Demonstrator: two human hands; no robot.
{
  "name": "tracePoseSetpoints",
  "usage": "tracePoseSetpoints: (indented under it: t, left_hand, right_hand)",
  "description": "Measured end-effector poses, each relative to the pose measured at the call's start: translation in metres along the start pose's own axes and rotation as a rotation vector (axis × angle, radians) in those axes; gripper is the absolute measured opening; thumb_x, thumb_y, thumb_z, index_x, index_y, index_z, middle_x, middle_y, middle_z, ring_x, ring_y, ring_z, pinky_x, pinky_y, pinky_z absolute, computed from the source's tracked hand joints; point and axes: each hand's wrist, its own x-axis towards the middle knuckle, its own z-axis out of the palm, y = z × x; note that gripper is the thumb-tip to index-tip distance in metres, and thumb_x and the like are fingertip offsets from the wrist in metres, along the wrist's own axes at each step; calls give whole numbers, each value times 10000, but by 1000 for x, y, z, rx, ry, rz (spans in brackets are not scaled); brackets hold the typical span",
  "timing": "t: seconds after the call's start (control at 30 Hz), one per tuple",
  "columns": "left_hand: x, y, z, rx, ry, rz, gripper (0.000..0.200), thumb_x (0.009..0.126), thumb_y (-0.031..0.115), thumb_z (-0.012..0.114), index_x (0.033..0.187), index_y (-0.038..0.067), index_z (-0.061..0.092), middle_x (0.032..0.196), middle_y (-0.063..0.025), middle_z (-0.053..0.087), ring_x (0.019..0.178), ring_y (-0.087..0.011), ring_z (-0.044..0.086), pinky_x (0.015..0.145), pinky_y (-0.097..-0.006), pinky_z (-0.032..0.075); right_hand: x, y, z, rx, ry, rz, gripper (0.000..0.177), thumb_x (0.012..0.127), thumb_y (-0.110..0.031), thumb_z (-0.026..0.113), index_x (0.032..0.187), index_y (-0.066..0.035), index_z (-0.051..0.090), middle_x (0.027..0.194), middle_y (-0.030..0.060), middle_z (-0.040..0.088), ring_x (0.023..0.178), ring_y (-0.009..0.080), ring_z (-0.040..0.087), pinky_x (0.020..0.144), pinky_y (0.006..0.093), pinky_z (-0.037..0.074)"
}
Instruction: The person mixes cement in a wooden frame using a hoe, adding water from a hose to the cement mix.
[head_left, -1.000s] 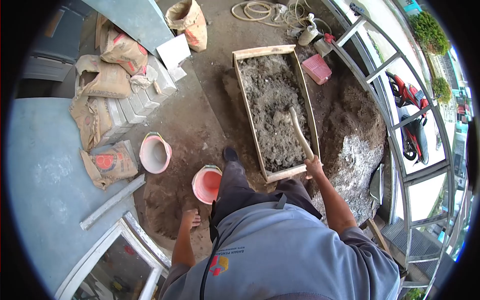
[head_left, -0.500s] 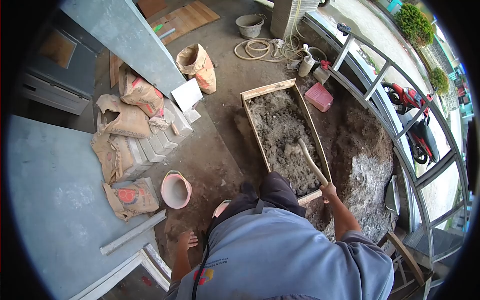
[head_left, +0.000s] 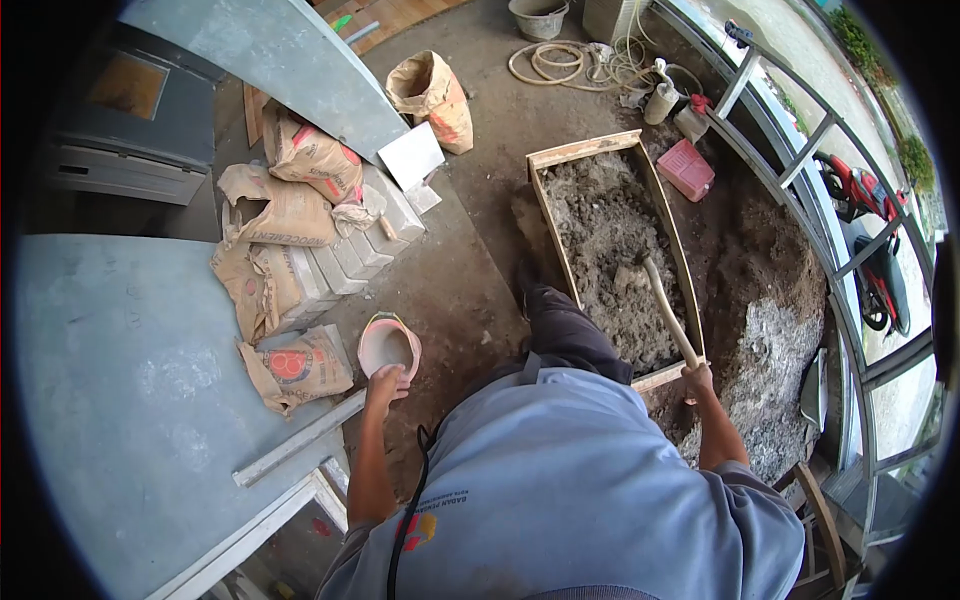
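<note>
My left hand (head_left: 388,386) is at the near rim of a pale pink bucket (head_left: 388,345), its fingers curled over the edge. The bucket stands on the floor to my left, with a greyish inside. My right hand (head_left: 697,378) is wrapped round the end of a curved wooden handle (head_left: 670,312), close to the near corner of the wooden mixing box (head_left: 560,232). The handle's far end goes into grey, lumpy mortar mix (head_left: 610,225), which hides most of the tool's head.
Cement bags (head_left: 295,365) and grey blocks (head_left: 345,255) lie to the left. An open paper sack (head_left: 440,105) stands farther off. A coiled hose (head_left: 545,62), a red jerrycan (head_left: 686,170), a sand heap (head_left: 765,335) and a metal railing (head_left: 815,135) are beyond and right.
My left hand has moved forward from beside my body to the bucket's rim. My right hand stays on the wooden handle. The view has shifted, and my body leans slightly.
</note>
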Motion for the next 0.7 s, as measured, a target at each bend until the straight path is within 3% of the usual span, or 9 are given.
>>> tracePoseSetpoints:
  t: [0.03, 0.13, 0.2, 0.33, 0.4, 0.43, 0.53, 0.63, 0.7]
  left_hand:
    - [1, 4, 3, 16, -5, -24, 414, 971, 355, 623, 1232, 34, 647, 1009, -129, 700, 848, -232, 706, 745, -396, 620]
    - [27, 34, 8, 35, -9, -89, 398, 962, 339, 627, 1214, 33, 655, 998, -128, 699, 844, -232, 705, 746, -397, 621]
    - [47, 38, 5, 46, -18, -181, 392, 956, 325, 627, 1213, 31, 652, 1008, -141, 701, 847, -245, 706, 752, -407, 623]
    - [78, 60, 4, -44, 20, -244, 405, 954, 321, 621, 1227, 22, 642, 1028, -173, 702, 868, -292, 710, 764, -429, 628]
    - [97, 68, -4, -82, 26, -249, 416, 954, 324, 620, 1234, 18, 636, 1037, -187, 701, 878, -314, 712, 768, -440, 630]
    - [102, 68, -6, -103, 17, -243, 414, 953, 326, 622, 1229, 17, 635, 1030, -188, 702, 874, -316, 712, 760, -442, 630]
    - [123, 63, -12, -103, -15, -246, 408, 953, 330, 622, 1214, 17, 634, 1006, -187, 704, 857, -312, 712, 738, -441, 626]
    - [146, 70, -17, -63, -54, -251, 404, 958, 331, 618, 1214, 19, 634, 1005, -183, 703, 857, -306, 710, 735, -435, 623]
    - [156, 79, -22, -57, -69, -263, 402, 962, 332, 614, 1215, 20, 633, 1005, -180, 702, 857, -302, 710, 733, -431, 622]
  right_hand:
    - [0, 1, -2, 3, -33, -44, 446, 888, -288, 681, 1131, 75, 597, 813, 227, 686, 579, 314, 703, 402, 471, 564]
    - [33, 41, 26, 159, -103, 55, 379, 898, -228, 672, 1133, 54, 579, 723, 164, 652, 502, 281, 660, 395, 459, 554]
    - [47, 55, 38, 87, -88, 69, 347, 901, -232, 680, 1096, 42, 597, 690, 138, 630, 478, 262, 637, 384, 456, 540]
    - [15, -5, -4, 52, -114, 174, 335, 873, -245, 735, 988, 53, 635, 715, 143, 648, 545, 273, 667, 448, 458, 562]
    - [20, -20, -17, -183, -155, 115, 475, 799, -307, 759, 1076, 75, 709, 1033, 263, 733, 992, 389, 728, 829, 474, 579]
    - [30, -31, -21, -205, -238, 187, 506, 774, -298, 781, 1143, 41, 709, 1088, 249, 730, 1050, 388, 712, 860, 474, 573]
    - [17, -135, -54, -407, -83, 28, 290, 895, -218, 635, 1090, -14, 704, 1136, 234, 718, 1108, 395, 687, 885, 497, 574]
    - [46, -238, -52, -243, 100, -159, 335, 899, -279, 625, 1098, -12, 664, 1068, 259, 709, 1075, 425, 676, 896, 517, 548]
    - [53, -310, -51, -75, 113, -264, 367, 895, -280, 578, 1083, 17, 686, 1016, 293, 703, 1022, 442, 681, 895, 525, 538]
